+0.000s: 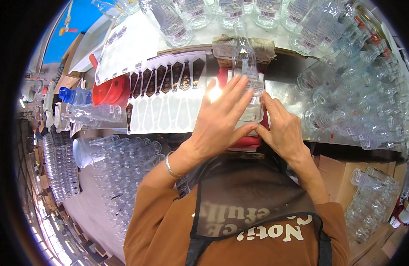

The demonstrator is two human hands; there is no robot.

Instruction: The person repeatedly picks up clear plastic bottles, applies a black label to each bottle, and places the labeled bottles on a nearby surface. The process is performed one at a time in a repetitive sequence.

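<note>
I press my left hand (pixel 222 117), fingers flat together, and my right hand (pixel 282 128), pinching, on 1 clear glass bottle (pixel 248 73) lying on the red pad (pixel 248 142); it looks rigid, slippery, breakable, best gripped around the body.

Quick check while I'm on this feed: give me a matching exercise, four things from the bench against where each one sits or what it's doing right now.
Things:
1. clear bottle
2. sticker sheet
3. red bowl
4. left hand

Places or states:
A. lies flat on the bench, left of the hands
B. rests spread over the bottle's lower part
C. lies on the bench between both hands, neck pointing away from the person
D. sits at the far left, partly under a sheet of labels

Pairs: 1-C, 2-A, 3-D, 4-B
</note>
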